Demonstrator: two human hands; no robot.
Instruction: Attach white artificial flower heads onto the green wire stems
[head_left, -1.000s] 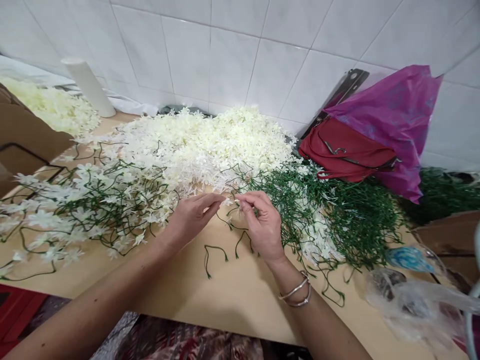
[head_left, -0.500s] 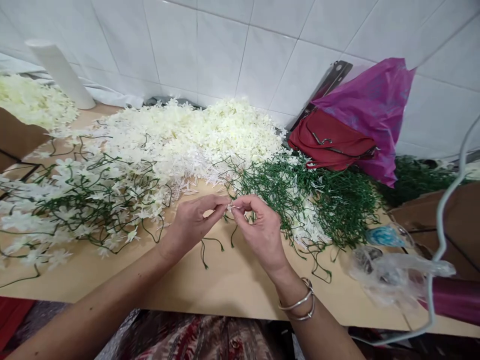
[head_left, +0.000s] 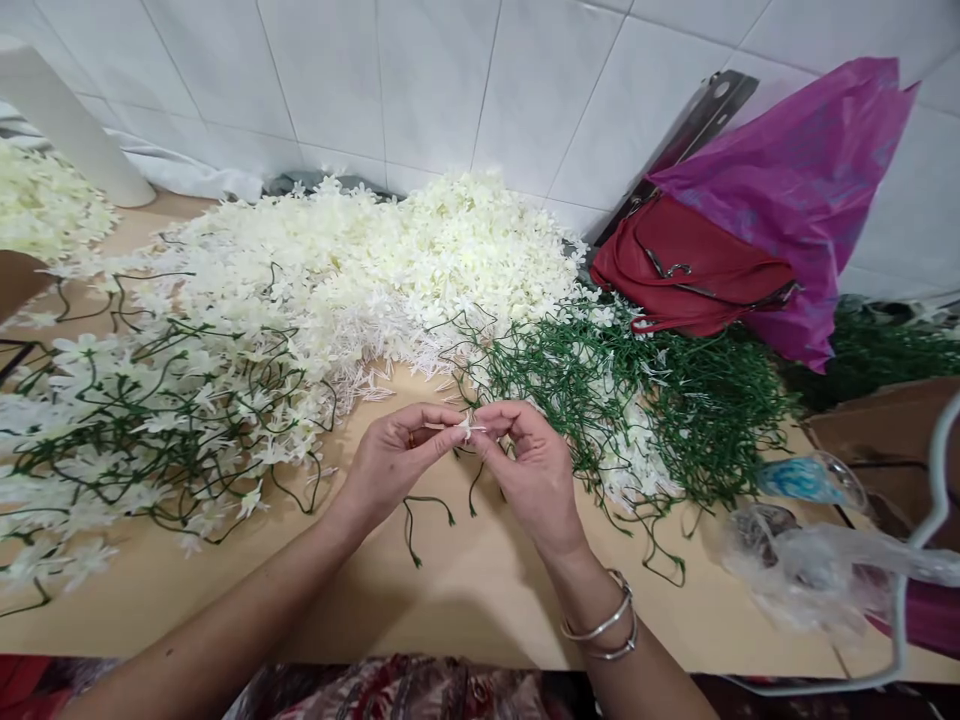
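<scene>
Both hands meet over the middle of the table, pinching a small white artificial flower [head_left: 468,428] between them. My left hand [head_left: 397,455] has thumb and fingers closed on its left side. From the right, my right hand [head_left: 529,470] grips it the same way, with metal bangles at the wrist. Just below the hands lie loose green stems [head_left: 412,530]. A heap of cream-white flower heads [head_left: 450,250] spreads beyond my fingers. To the left is a pile of white flowers on green stems [head_left: 165,420]; to the right, a tangle of bare green stems [head_left: 705,420].
A red handbag [head_left: 690,270] and a purple plastic bag [head_left: 817,190] lean at the tiled wall. A clear plastic bag [head_left: 817,560] and a pale cable [head_left: 904,590] lie at the right. A white roll [head_left: 82,130] stands back left, with cardboard [head_left: 885,430] at the right edge.
The view has shifted slightly and come closer. Both hands stay together, and the white flower between the fingertips now shows more clearly.
</scene>
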